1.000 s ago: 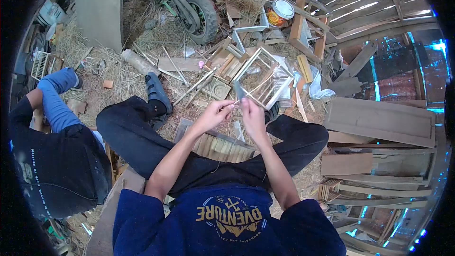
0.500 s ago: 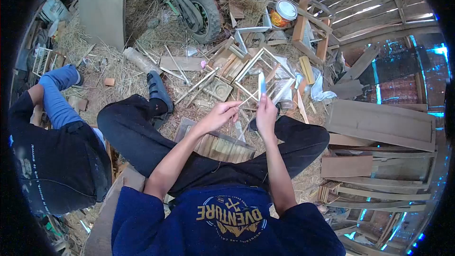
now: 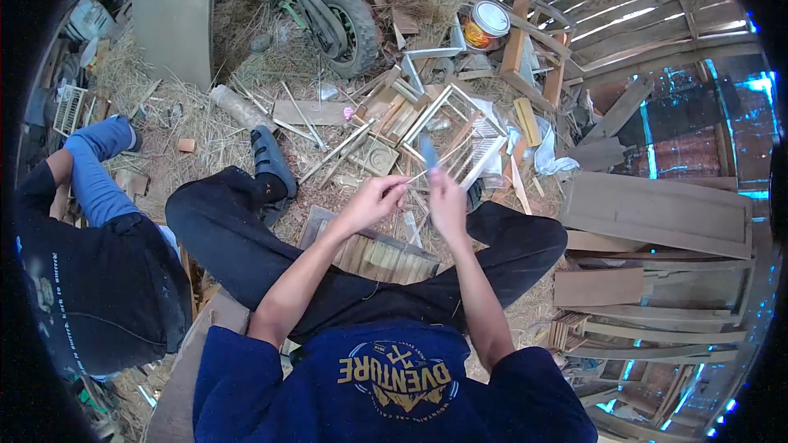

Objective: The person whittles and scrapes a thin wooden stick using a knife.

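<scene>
Between the fingers of my left hand (image 3: 373, 203), which is closed, a thin wooden stick (image 3: 417, 177) is pinched and points up to the right. My right hand (image 3: 447, 207) is closed round the handle of a knife (image 3: 428, 152). Its blade points away from me and lies close to the stick; whether they touch I cannot tell. Below both hands, between my legs, lies a slatted wooden piece (image 3: 386, 259). Just past the knife stands a pale wooden frame (image 3: 426, 117) with thin slats at its right.
At the left sits another person (image 3: 107, 279) in dark clothes. Ahead are a motorbike wheel (image 3: 355, 33), a paint bucket (image 3: 486, 25) and scrap wood on straw. Wooden panels (image 3: 657, 215) are stacked at the right by the plank wall (image 3: 632, 16).
My right hand with the knife has moved left and slightly nearer to me, toward the stick, and the blade has tilted left. My left hand has barely moved.
</scene>
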Tool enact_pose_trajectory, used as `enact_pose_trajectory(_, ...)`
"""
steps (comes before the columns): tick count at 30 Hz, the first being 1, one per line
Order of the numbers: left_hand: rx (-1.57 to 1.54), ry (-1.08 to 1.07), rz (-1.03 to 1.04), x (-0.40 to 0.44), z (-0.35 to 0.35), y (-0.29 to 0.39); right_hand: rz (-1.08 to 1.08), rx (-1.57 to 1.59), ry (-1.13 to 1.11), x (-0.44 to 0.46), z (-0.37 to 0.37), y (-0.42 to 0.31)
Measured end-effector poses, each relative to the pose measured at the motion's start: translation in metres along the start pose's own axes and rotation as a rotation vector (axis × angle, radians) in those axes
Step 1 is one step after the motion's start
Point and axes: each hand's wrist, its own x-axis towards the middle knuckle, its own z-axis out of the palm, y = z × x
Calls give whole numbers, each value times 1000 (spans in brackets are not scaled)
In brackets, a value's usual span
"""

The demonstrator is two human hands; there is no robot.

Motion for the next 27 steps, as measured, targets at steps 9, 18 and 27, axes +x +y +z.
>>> enact_pose_trajectory(9, 182, 109, 79, 0, -5, 8, 54, 62, -9, 8, -8, 16)
enact_pose_trajectory(18, 292, 155, 159, -1, -1, 13, 122, 40, 107, 5, 3, 8)
enact_pose_trajectory(27, 181, 151, 89, -2, 1, 7, 195, 35, 128, 9, -6, 14)
